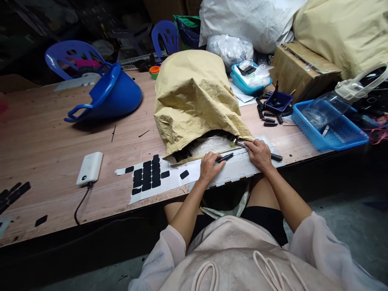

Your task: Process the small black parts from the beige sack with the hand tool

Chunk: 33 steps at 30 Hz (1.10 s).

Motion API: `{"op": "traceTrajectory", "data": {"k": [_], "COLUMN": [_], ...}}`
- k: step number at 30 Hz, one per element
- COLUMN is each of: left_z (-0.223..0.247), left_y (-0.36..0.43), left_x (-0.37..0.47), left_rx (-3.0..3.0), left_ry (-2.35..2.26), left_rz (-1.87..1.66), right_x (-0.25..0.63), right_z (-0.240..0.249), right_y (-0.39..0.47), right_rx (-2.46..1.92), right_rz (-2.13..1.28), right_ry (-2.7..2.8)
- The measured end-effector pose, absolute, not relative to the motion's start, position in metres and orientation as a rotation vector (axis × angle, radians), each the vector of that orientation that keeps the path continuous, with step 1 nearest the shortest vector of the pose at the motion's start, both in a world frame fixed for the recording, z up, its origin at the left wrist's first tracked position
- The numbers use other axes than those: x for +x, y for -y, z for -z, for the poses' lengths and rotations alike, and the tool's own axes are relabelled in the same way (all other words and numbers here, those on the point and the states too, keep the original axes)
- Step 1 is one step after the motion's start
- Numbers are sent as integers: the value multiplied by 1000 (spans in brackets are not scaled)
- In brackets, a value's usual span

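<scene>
Clamped on a slim black piece (224, 158), the left grip (209, 166) rests at the desk's (121, 121) near edge, while the right grip (259, 153) is closed around a hammer (241, 144), metal head pointing left and dark handle end showing past the hand. Both are over a white sheet (233, 171) along that edge, just before the open mouth of a tan sack (197, 93). Left of the hands, black pads (147, 173) lie in rows; farther left are a white device (90, 167) with a cable and a tipped blue tub (117, 91). Toward the desk's right end, a blue basket (330, 125) holds a clear jug (327, 105). Beyond the far edge, purple chairs (72, 50) stand in a dim, cluttered room.
</scene>
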<state>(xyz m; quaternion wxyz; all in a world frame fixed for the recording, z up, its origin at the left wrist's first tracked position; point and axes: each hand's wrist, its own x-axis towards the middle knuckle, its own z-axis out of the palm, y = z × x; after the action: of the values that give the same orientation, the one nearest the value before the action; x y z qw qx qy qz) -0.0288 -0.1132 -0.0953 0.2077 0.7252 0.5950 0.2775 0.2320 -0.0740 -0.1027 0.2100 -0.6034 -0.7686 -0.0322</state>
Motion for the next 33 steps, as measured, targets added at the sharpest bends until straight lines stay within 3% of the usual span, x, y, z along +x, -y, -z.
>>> {"op": "traceTrajectory", "data": {"k": [9,18,33], "left_z": [99,100,99], "left_y": [110,109,109], "left_x": [-32,-31,-28], "left_rx": [1923,1890,1870], "left_ry": [-1609,-1622,-1625], "left_rz": [-811,-808,-816], "right_x": [228,192,204], "right_z": [83,59,70], "right_y": [96,148,147], "right_rx": [-1618,-1390,-1520], "right_rz": [27,-373,-293], "right_ry": [2046,1975,2026]}}
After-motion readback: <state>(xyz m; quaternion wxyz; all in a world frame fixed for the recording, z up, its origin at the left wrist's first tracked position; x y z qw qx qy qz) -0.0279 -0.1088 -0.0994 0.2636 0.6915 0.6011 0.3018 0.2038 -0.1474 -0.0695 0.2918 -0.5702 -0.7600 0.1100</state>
